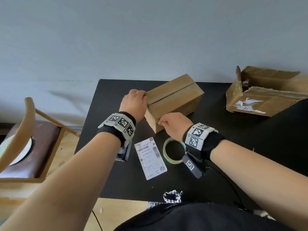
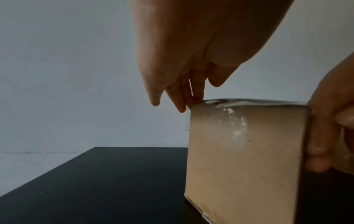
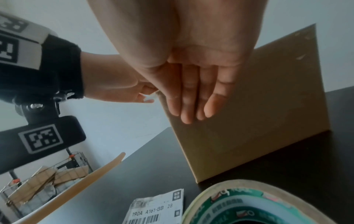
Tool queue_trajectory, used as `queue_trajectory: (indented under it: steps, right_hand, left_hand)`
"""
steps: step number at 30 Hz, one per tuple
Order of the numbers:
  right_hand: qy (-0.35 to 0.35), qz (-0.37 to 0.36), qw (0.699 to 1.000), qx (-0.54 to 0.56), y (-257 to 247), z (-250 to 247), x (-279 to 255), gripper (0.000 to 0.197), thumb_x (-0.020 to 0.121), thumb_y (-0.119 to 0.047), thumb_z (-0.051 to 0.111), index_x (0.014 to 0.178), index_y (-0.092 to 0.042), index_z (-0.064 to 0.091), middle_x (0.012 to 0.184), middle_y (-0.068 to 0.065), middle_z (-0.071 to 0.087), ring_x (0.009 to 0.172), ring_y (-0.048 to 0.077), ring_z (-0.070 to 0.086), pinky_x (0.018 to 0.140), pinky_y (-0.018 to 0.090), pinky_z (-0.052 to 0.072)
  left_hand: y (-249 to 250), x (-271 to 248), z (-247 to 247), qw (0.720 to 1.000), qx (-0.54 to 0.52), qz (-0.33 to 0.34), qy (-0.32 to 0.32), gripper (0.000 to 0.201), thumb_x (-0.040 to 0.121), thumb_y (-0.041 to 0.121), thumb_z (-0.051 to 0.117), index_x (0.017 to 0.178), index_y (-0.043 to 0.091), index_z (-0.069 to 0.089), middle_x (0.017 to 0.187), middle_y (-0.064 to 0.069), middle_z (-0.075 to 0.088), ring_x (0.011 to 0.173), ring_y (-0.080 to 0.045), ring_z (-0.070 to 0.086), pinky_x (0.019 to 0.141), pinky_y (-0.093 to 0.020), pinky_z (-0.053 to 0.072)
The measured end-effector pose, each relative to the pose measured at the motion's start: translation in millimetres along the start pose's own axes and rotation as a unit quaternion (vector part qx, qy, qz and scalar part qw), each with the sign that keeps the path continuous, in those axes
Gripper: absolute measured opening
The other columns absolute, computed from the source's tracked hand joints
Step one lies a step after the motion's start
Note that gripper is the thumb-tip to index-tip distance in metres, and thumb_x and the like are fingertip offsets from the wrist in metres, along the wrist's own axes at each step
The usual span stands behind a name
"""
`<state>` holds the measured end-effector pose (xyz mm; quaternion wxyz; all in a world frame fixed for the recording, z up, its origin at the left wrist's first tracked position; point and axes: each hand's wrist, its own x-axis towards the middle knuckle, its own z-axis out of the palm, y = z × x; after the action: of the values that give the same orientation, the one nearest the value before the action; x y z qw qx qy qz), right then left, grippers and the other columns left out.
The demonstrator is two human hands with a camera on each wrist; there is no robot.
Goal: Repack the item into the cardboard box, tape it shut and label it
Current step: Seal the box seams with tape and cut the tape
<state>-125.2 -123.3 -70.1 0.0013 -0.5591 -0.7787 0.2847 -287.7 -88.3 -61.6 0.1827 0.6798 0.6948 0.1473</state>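
A closed brown cardboard box (image 1: pixel 175 97) lies slantwise on the black table (image 1: pixel 103 134). My left hand (image 1: pixel 135 100) is at its near-left end, fingertips (image 2: pixel 182 106) touching the top edge where clear tape (image 2: pixel 229 130) runs over onto the end face of the box (image 2: pixel 239 166). My right hand (image 1: pixel 173 124) lies flat with straight fingers (image 3: pixel 191 109) against the box's near side (image 3: pixel 258 113). A white shipping label (image 1: pixel 150 157) lies on the table in front of the box. The tape roll (image 1: pixel 172 161) lies beside it, under my right wrist. The item is not visible.
A torn open cardboard box (image 1: pixel 266 97) sits at the table's far right. A wooden chair (image 1: pixel 30 130) with a white disc on its seat stands to the left. The wall runs close behind the table. A wire basket of cardboard scraps (image 3: pixel 47 178) shows in the right wrist view.
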Motion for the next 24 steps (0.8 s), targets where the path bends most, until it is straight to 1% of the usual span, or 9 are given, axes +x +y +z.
queue_trajectory:
  steps: [3, 4, 6, 9, 12, 14, 17, 20, 24]
  right_hand:
    - [0.031, 0.036, 0.999, 0.025, 8.1, -6.0, -10.3, 0.029, 0.095, -0.019, 0.039, 0.102, -0.013, 0.067, 0.109, 0.006, 0.065, 0.102, 0.026, 0.058, 0.09, 0.039, 0.047]
    - [0.042, 0.043, 0.998, 0.028, 14.2, -9.0, -14.3, 0.029, 0.094, -0.018, 0.04, 0.098, -0.011, 0.067, 0.105, 0.008, 0.065, 0.099, 0.028, 0.058, 0.088, 0.04, 0.047]
    - [0.051, 0.054, 0.997, 0.034, 29.0, -16.1, -21.8, 0.028, 0.093, -0.018, 0.042, 0.094, -0.008, 0.068, 0.1, 0.01, 0.065, 0.094, 0.027, 0.059, 0.087, 0.042, 0.048]
    - [0.045, 0.058, 0.997, 0.024, 49.2, -26.8, -31.0, 0.022, 0.091, -0.018, 0.049, 0.092, -0.007, 0.068, 0.095, 0.008, 0.063, 0.088, 0.022, 0.058, 0.083, 0.037, 0.049]
    - [0.034, 0.039, 0.999, 0.001, 62.6, -35.3, -38.9, 0.015, 0.09, -0.017, 0.055, 0.094, -0.011, 0.068, 0.096, 0.002, 0.061, 0.087, 0.017, 0.057, 0.081, 0.028, 0.045]
    - [0.025, 0.034, 0.999, -0.015, 69.5, -38.9, -42.0, 0.015, 0.091, -0.018, 0.055, 0.097, -0.012, 0.068, 0.097, 0.001, 0.061, 0.087, 0.015, 0.054, 0.08, 0.026, 0.04]
    - [0.024, 0.034, 0.999, -0.032, 77.0, -42.5, -44.9, 0.017, 0.091, -0.024, 0.057, 0.094, -0.011, 0.068, 0.094, 0.003, 0.062, 0.082, 0.015, 0.054, 0.075, 0.025, 0.037]
    - [0.031, 0.031, 0.999, -0.031, 81.4, -43.3, -48.1, 0.023, 0.09, -0.028, 0.058, 0.089, -0.008, 0.069, 0.089, 0.006, 0.062, 0.077, 0.017, 0.055, 0.071, 0.026, 0.037]
    - [0.042, 0.028, 0.998, -0.033, 85.4, -41.4, -50.8, 0.028, 0.091, -0.03, 0.055, 0.087, -0.005, 0.068, 0.087, 0.009, 0.062, 0.077, 0.021, 0.058, 0.071, 0.028, 0.042]
  left_hand:
    - [-6.6, -3.5, 4.8, 0.999, -0.048, 0.0, -0.015, 0.037, 0.097, 0.018, 0.033, 0.121, 0.015, 0.061, 0.122, -0.009, 0.057, 0.109, -0.027, 0.056, 0.091, -0.034, 0.045]
    - [-7.7, -7.3, 6.2, 0.998, -0.063, 0.009, -0.019, 0.038, 0.096, 0.015, 0.034, 0.12, 0.014, 0.062, 0.119, -0.009, 0.06, 0.108, -0.025, 0.058, 0.091, -0.033, 0.045]
    - [-5.0, -18.6, 8.3, 0.995, -0.098, 0.022, -0.027, 0.038, 0.095, 0.008, 0.035, 0.122, 0.012, 0.062, 0.117, -0.007, 0.063, 0.108, -0.022, 0.057, 0.091, -0.027, 0.042]
    - [3.1, -33.3, 14.1, 0.983, -0.184, 0.01, -0.026, 0.037, 0.093, 0.0, 0.04, 0.119, 0.011, 0.064, 0.111, -0.005, 0.068, 0.103, -0.015, 0.061, 0.09, -0.02, 0.042]
    - [7.9, -40.4, 24.5, 0.976, -0.218, 0.002, -0.006, 0.031, 0.091, 0.002, 0.05, 0.113, 0.014, 0.068, 0.106, 0.001, 0.07, 0.092, -0.006, 0.062, 0.085, -0.011, 0.041]
    - [11.7, -44.3, 30.7, 0.974, -0.228, -0.001, 0.006, 0.028, 0.089, 0.004, 0.057, 0.11, 0.016, 0.07, 0.099, 0.006, 0.07, 0.087, -0.002, 0.061, 0.081, -0.007, 0.041]
    - [19.2, -51.3, 36.4, 0.964, -0.266, -0.004, -0.002, 0.027, 0.084, 0.001, 0.062, 0.104, 0.017, 0.071, 0.09, 0.009, 0.071, 0.079, 0.006, 0.063, 0.077, -0.001, 0.044]
    - [23.5, -57.2, 39.6, 0.958, -0.286, -0.005, -0.003, 0.029, 0.081, -0.002, 0.064, 0.099, 0.019, 0.071, 0.081, 0.015, 0.069, 0.073, 0.014, 0.062, 0.075, -0.001, 0.045]
    - [29.3, -60.8, 43.2, 0.959, -0.282, -0.013, 0.015, 0.025, 0.081, 0.002, 0.067, 0.099, 0.017, 0.071, 0.081, 0.016, 0.068, 0.074, 0.014, 0.061, 0.074, 0.0, 0.044]
